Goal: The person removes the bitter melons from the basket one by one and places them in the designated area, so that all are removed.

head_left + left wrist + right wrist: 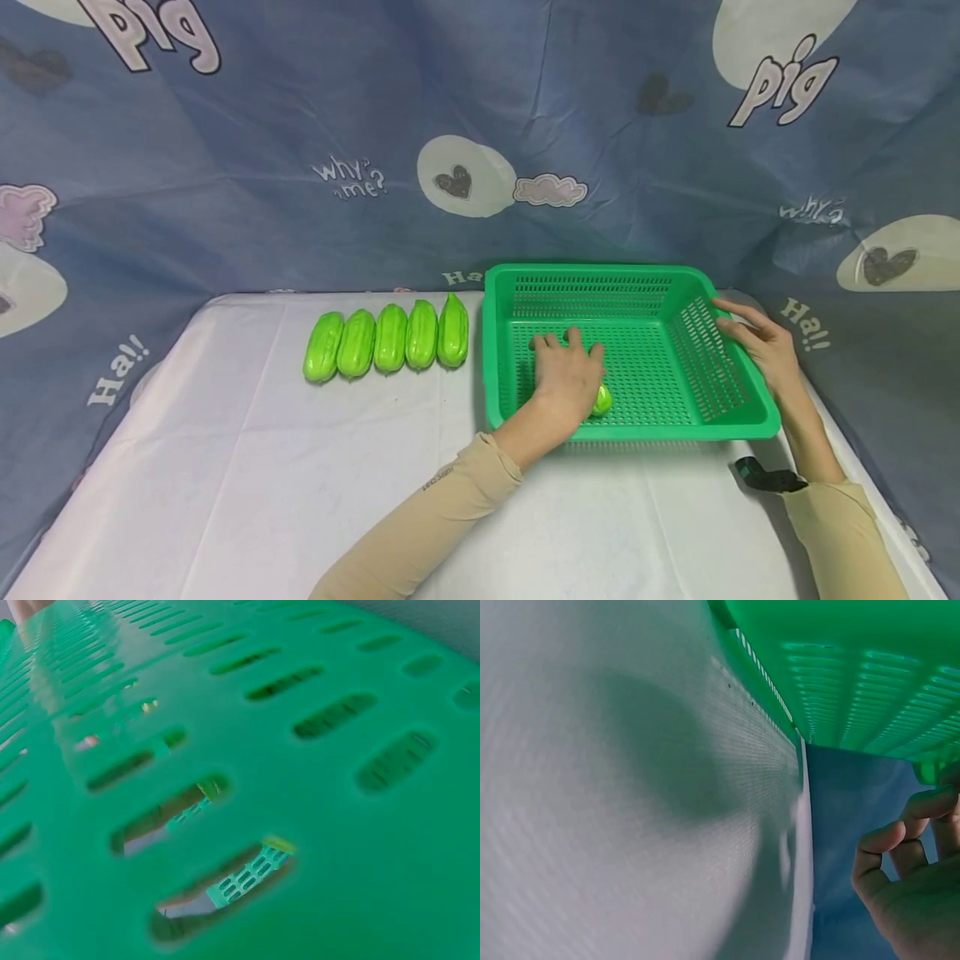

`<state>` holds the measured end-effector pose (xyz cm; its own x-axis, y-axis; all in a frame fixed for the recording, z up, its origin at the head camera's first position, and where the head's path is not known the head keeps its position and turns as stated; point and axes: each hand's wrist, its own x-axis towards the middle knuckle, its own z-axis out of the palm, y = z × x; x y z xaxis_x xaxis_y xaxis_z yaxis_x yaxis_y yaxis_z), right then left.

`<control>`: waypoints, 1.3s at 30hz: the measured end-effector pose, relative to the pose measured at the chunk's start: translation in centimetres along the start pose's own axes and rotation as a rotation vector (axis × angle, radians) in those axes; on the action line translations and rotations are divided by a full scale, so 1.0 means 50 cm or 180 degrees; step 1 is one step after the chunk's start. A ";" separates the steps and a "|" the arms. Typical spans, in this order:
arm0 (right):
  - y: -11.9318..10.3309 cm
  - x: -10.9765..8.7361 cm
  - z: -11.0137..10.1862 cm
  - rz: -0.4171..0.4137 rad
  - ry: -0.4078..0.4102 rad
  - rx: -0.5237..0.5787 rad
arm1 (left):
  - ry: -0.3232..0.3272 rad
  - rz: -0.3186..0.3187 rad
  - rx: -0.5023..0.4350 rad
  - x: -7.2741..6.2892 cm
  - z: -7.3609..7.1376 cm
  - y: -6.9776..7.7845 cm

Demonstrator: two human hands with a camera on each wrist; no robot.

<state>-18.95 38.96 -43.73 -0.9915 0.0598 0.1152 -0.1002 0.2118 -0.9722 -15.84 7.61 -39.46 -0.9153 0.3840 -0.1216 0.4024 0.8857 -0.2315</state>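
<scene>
My left hand (pixel 564 379) is inside the green basket (pixel 592 433), palm down with its fingers apart. Beneath it, a bright green gourd (pixel 602 400) shows only one end; the hand hides the rest. In the left wrist view the slotted basket wall (pixel 322 825) fills most of the picture and hides the fingers. My right hand (pixel 761 346) grips the basket's right rim, its curled fingers (pixel 930 802) showing at the edge of the right wrist view.
Several more green gourds (pixel 390 337) stand side by side in a row left of the basket. A white cloth (pixel 300 483) covers the table. Behind it hangs a printed blue curtain (pixel 315 100). A dark strap-like device (pixel 765 477) sits by the right cuff.
</scene>
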 end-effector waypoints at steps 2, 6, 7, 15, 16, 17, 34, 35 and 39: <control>0.000 0.000 0.000 0.0013 0.0000 0.0030 | -0.0053 0.0004 -0.0058 0.001 0.001 0.001; -0.002 0.001 0.002 0.0033 -0.0021 0.0156 | -0.0141 0.0050 -0.0161 0.001 0.002 0.003; -0.003 0.001 0.002 0.0046 -0.0021 0.0183 | -0.0140 0.0065 -0.0193 0.001 0.002 0.003; -0.003 0.001 0.003 -0.0013 -0.0004 0.0118 | -0.0102 0.0205 -0.0308 -0.002 0.002 0.002; -0.003 0.000 0.003 -0.0040 -0.0008 0.0092 | -0.0135 0.0211 -0.0304 -0.002 0.002 0.002; -0.003 0.000 0.004 -0.0025 -0.0001 0.0098 | -0.0172 0.0216 -0.0298 -0.002 0.002 0.002; -0.002 -0.002 0.004 0.0069 0.0069 -0.0055 | 0.0187 0.0371 -0.0268 -0.005 0.003 -0.005; -0.002 -0.002 0.004 0.0074 0.0069 -0.0040 | 0.0233 0.0373 -0.0286 -0.005 0.003 -0.006; -0.002 -0.003 0.004 0.0079 0.0053 -0.0004 | 0.0429 0.0366 -0.0345 -0.009 -0.001 -0.014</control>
<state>-18.81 38.74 -43.67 -0.9922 0.0811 0.0944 -0.0755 0.2113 -0.9745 -15.72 6.83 -39.21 -0.8606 0.5093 -0.0093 0.5067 0.8541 -0.1175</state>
